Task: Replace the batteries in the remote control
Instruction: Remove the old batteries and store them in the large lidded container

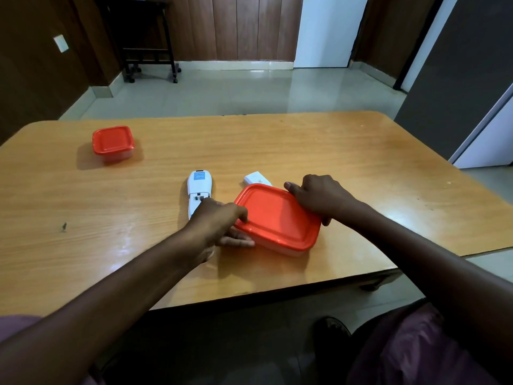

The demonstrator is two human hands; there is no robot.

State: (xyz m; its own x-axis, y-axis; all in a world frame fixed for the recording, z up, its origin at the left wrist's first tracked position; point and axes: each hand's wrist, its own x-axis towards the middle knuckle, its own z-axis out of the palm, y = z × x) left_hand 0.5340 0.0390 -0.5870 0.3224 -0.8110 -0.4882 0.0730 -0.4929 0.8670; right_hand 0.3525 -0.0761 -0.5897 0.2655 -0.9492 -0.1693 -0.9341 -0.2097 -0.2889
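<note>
A white remote control lies face down in the middle of the wooden table, its battery compartment uncovered. Its white battery cover rests just to the right. Closer to me sits a large clear container with a red lid. My left hand grips the container's left edge, partly hiding the remote's near end. My right hand holds the far right rim of the lid. No batteries are visible.
A smaller container with a red lid stands at the far left of the table. The table's near edge runs just in front of my lap. A dark trolley on wheels is against the back wall.
</note>
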